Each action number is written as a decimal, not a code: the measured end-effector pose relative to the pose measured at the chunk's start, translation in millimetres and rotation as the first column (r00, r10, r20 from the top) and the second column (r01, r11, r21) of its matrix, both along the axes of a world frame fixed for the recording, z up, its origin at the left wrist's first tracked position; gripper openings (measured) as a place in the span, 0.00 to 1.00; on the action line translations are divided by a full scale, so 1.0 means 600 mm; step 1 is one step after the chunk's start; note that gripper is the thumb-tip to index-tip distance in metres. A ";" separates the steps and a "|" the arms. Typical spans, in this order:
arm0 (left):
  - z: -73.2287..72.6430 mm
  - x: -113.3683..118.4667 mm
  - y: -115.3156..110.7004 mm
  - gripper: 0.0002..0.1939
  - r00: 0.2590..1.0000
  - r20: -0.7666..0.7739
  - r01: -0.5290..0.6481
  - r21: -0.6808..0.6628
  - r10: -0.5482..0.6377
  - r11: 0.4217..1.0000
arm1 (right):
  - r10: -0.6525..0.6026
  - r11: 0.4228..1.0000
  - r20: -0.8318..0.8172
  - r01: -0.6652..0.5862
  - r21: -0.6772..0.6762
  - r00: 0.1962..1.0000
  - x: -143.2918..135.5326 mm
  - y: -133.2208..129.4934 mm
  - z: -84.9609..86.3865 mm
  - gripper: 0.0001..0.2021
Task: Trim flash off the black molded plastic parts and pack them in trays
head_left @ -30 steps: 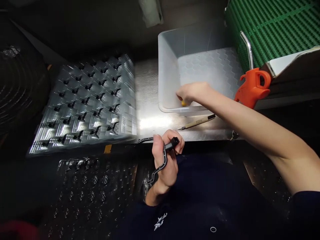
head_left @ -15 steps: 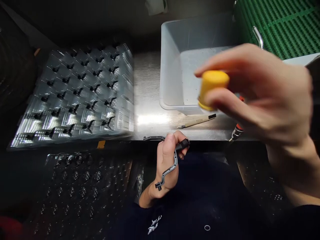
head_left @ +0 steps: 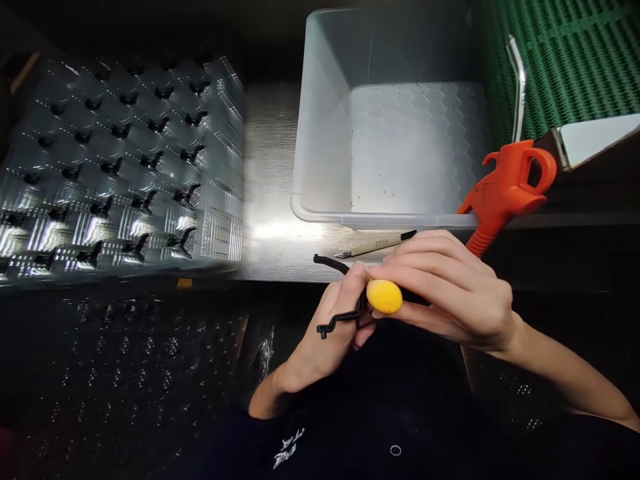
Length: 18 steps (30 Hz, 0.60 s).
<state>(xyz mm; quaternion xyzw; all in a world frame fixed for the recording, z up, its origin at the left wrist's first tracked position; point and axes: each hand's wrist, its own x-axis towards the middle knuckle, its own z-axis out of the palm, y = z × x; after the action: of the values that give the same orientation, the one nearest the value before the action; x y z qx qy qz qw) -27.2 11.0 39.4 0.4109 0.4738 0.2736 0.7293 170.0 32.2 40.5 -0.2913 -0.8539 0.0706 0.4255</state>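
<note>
Yellow cap and black part together in my two hands, off the worktop's near edge.

I have the yellow cap (head_left: 385,297) pinched between thumb and fingers of the right hand (head_left: 455,287), its rounded end facing the camera. It sits right up against the black part (head_left: 341,318); whether it is seated on it, I cannot tell, since fingers cover the join. The left hand (head_left: 323,330) is closed round the black part, thumb on top. Two thin bent arms stick out of that grip: one up-left over the worktop (head_left: 270,193), the other lower, across the hand, with a small peg at its tip. The hands meet at the fingertips.

Just beyond them on the worktop lies a knife (head_left: 375,247), slanted, blade end left, dark end by the right hand's fingers. Marking looks like A022, upside down.

Past the knife: a clear tub (head_left: 380,218), open top, a few dark flecks on its floor. An orange air gun (head_left: 510,180) stands at the tub's near right corner, metal nozzle up, hose running down behind the right hand. Green mat (head_left: 580,60) at far right.

Left side of the worktop: clear tray (head_left: 223,233), rows of pockets, dark pieces (head_left: 134,247) in them. Below the worktop, another tray (head_left: 150,373), dim, contents unclear.
</note>
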 end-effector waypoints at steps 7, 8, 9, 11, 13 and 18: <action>0.003 0.010 0.007 0.35 0.989 0.080 0.127 -0.056 -0.122 0.990 | 0.018 1.000 0.120 -0.016 -0.017 0.993 0.009 -0.009 0.011 0.10; 0.004 0.011 0.007 0.34 0.988 0.092 0.130 -0.053 -0.125 0.990 | 0.018 1.000 0.119 -0.015 -0.025 0.993 0.011 -0.012 0.013 0.09; 0.005 0.011 0.006 0.33 0.986 0.113 0.131 -0.056 -0.124 0.990 | 0.016 0.999 0.114 -0.012 -0.036 0.993 0.016 -0.015 0.014 0.09; 0.010 0.005 0.004 0.33 0.983 0.171 0.086 -0.079 -0.071 0.993 | -0.004 0.999 0.136 0.009 -0.038 0.991 0.030 -0.023 0.010 0.07; 0.019 -0.006 0.001 0.34 0.978 0.203 -0.034 -0.080 0.050 0.996 | -0.062 0.998 0.175 0.067 -0.021 0.983 0.048 -0.033 0.003 0.08; 0.035 -0.014 -0.002 0.34 0.983 0.175 -0.048 -0.023 0.051 0.999 | -0.218 0.962 0.137 0.236 -0.139 0.966 0.068 -0.070 0.001 0.16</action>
<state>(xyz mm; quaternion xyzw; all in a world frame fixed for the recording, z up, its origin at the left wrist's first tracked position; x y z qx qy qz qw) -35.4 9.7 60.5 0.3665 0.4203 0.3222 0.7650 210.7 -9.9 41.0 -0.4231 -0.8309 0.0692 0.3547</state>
